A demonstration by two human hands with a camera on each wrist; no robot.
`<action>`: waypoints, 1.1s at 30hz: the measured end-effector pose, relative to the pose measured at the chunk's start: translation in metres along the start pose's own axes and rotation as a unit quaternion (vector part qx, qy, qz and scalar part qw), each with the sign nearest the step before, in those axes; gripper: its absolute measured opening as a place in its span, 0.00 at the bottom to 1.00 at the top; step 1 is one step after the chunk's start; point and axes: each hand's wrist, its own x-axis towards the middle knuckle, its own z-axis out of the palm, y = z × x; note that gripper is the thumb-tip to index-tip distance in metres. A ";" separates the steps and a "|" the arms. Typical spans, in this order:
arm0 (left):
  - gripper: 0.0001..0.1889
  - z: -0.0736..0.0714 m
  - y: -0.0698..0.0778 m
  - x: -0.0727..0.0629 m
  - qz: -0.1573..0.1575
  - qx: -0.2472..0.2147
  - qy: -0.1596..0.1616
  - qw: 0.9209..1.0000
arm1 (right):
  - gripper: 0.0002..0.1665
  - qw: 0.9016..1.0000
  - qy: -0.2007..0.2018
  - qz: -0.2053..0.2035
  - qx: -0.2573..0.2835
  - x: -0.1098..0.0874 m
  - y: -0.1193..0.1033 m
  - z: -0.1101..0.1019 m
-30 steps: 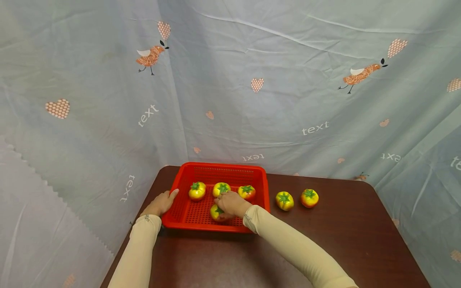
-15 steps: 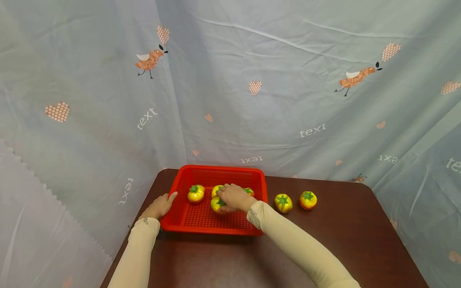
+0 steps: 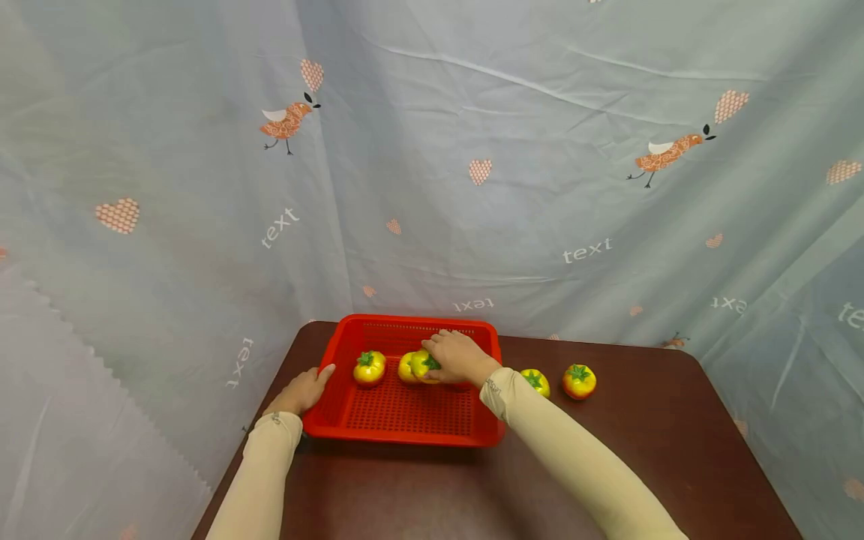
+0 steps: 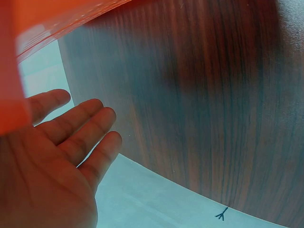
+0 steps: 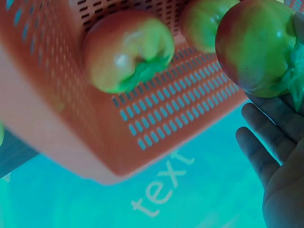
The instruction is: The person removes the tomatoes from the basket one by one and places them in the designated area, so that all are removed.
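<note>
In the head view, my right hand (image 3: 459,356) holds a yellow-red, tomato-like fruit (image 3: 423,364) with a green star-shaped leaf top, above the floor of a red plastic basket (image 3: 405,436). Fingertips reach round this held fruit (image 5: 256,50) in the right wrist view. Inside the basket sit one fruit (image 3: 369,369) at the left and another fruit (image 3: 406,369) beside the held one; a further fruit (image 5: 128,52) is mostly hidden under my hand. My left hand (image 3: 300,391) rests at the basket's left rim, thumb along it; its fingers (image 4: 80,121) lie straight in the left wrist view.
Right of the basket, two similar fruits stand on the dark wooden table (image 3: 641,435): a partly covered fruit (image 3: 535,381) near my sleeve and a farther fruit (image 3: 579,382). A grey patterned curtain (image 3: 432,150) hangs behind the table.
My right hand has picked up the front fruit, moving it up, back and to the right within the basket. The left hand stays at the rim; the view has tilted slightly.
</note>
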 end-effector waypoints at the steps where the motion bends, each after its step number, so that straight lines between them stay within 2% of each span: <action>1: 0.39 0.000 0.000 0.000 0.000 0.001 -0.001 1.000 | 0.40 1.000 0.005 0.002 0.004 -0.002 0.003 -0.001; 8: 0.39 -0.002 0.005 -0.004 0.002 -0.003 0.003 1.000 | 0.39 0.999 0.042 0.023 0.016 -0.011 0.028 -0.008; 16: 0.46 -0.001 0.003 -0.005 0.001 -0.008 0.004 1.000 | 0.39 0.998 0.031 0.045 0.041 -0.024 0.054 -0.009; 23: 0.40 -0.002 0.004 -0.003 -0.001 -0.007 0.004 1.000 | 0.37 0.994 0.035 0.079 0.060 -0.036 0.075 -0.009; 33: 0.40 0.000 0.001 0.000 -0.002 -0.003 -0.001 1.000 | 0.37 0.988 0.058 0.120 0.078 -0.067 0.113 -0.004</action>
